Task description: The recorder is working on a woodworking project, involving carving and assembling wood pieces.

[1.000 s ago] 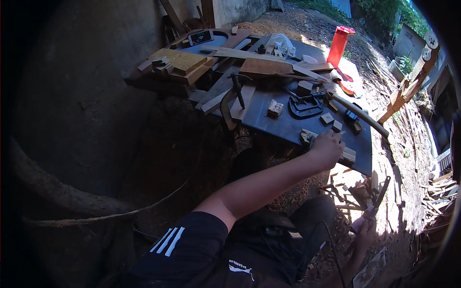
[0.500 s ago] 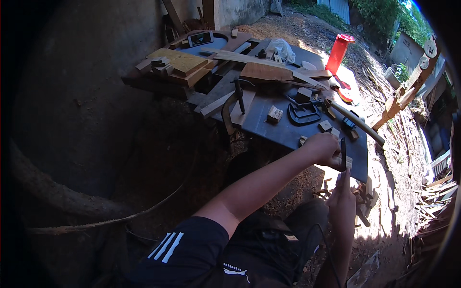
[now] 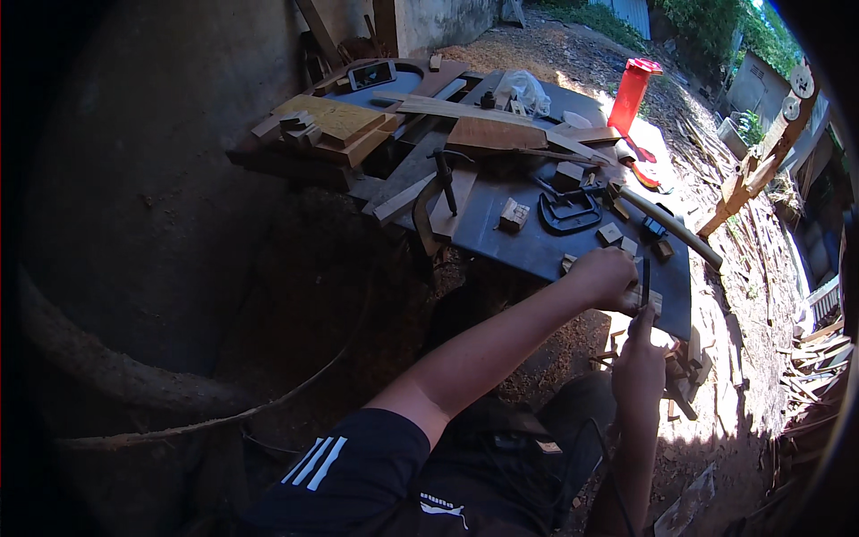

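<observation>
My left hand (image 3: 604, 276), fingers curled, grips a light wood piece (image 3: 653, 300) near the workbench's front right edge (image 3: 528, 268). My right hand (image 3: 637, 362) is closed on a long dark flat tool, a file or blade (image 3: 646, 282), held upright against the piece beside my left hand; the left fingertips are partly hidden. Small cut blocks (image 3: 609, 234) lie just behind, along with a black C-clamp (image 3: 568, 212) and a long pale bar (image 3: 671, 224). Another clamp (image 3: 445, 179) stands on a board at the bench's front edge.
Boards (image 3: 497, 132), a yellow panel (image 3: 335, 121), a phone (image 3: 371, 74), a plastic bag (image 3: 523, 91) and a red upright object (image 3: 633, 98) are on the bench. A wooden post (image 3: 752, 179) stands at the right, by scrap wood (image 3: 810, 358). A wall (image 3: 161, 161) borders the left.
My right hand has risen from low at the right, bringing the dark tool up beside my left hand. My left hand has shifted slightly down and left from its earlier place.
</observation>
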Action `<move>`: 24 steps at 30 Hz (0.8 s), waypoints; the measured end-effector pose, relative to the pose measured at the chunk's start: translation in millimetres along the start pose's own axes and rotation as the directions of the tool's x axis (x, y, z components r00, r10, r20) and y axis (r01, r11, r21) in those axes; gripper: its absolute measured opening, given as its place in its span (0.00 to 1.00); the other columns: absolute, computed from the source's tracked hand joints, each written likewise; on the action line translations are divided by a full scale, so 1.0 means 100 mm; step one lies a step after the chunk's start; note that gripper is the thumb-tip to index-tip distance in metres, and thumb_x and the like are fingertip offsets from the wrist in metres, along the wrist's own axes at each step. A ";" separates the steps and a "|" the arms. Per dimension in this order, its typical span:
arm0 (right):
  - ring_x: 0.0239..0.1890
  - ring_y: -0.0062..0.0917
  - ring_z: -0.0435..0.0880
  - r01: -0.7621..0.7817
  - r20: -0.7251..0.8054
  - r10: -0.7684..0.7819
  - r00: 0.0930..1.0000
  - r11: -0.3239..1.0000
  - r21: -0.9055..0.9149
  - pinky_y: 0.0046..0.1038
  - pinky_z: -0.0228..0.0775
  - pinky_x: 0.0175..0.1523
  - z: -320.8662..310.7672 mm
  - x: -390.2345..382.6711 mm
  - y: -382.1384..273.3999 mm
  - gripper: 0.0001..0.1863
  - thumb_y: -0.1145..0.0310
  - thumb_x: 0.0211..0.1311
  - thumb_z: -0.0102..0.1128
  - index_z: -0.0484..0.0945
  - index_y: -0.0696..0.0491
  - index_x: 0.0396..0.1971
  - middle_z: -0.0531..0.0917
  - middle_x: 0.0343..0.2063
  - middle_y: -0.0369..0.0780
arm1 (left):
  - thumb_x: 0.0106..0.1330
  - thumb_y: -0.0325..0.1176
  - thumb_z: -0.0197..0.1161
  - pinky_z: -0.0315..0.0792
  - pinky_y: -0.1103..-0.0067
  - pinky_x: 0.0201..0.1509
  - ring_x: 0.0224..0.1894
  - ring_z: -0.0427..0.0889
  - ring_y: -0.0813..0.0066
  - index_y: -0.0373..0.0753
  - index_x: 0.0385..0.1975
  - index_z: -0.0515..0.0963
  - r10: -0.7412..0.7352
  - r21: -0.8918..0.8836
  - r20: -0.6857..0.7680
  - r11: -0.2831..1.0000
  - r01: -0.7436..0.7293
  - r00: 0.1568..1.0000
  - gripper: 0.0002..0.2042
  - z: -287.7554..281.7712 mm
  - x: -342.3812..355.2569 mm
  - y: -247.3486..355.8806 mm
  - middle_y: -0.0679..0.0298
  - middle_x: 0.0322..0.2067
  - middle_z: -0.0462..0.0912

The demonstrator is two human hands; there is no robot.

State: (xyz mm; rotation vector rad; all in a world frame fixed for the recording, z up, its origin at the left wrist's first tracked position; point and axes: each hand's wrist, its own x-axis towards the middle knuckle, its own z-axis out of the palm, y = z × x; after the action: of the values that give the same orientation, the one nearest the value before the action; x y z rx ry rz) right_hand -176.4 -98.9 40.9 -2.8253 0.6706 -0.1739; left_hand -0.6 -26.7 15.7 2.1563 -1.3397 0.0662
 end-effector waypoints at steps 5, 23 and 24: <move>0.33 0.56 0.85 -0.001 0.027 0.000 1.000 1.000 0.030 0.54 0.71 0.38 0.03 0.00 -0.02 0.35 0.74 0.69 0.46 0.50 0.53 0.75 0.83 0.30 0.59 | 0.51 0.52 0.73 0.77 0.63 0.54 0.48 0.84 0.55 0.41 0.31 0.87 -0.008 -0.038 0.017 0.999 0.009 1.000 0.20 -0.03 -0.04 0.02 0.53 0.41 0.83; 0.33 0.55 0.85 0.062 0.109 -0.058 0.992 0.997 -0.033 0.52 0.72 0.37 0.07 -0.20 -0.03 0.41 0.80 0.64 0.50 0.45 0.56 0.75 0.84 0.32 0.59 | 0.49 0.48 0.74 0.77 0.63 0.51 0.45 0.83 0.54 0.39 0.29 0.86 0.007 -0.090 -0.010 0.996 -0.008 1.000 0.18 0.01 -0.03 -0.08 0.52 0.37 0.82; 0.31 0.53 0.85 0.095 0.098 -0.091 0.991 0.994 -0.045 0.50 0.73 0.36 0.15 -0.29 -0.01 0.43 0.80 0.62 0.51 0.44 0.56 0.76 0.83 0.30 0.57 | 0.48 0.47 0.74 0.77 0.63 0.51 0.45 0.83 0.53 0.39 0.29 0.85 -0.027 -0.077 0.000 0.997 0.027 1.000 0.17 0.00 -0.09 -0.12 0.52 0.37 0.82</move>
State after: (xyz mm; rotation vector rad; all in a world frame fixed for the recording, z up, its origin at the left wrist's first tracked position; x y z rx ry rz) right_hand -199.6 -81.9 24.3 -2.8930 0.5300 -0.0371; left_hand 4.7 -16.3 7.3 2.1091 -1.2920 0.0050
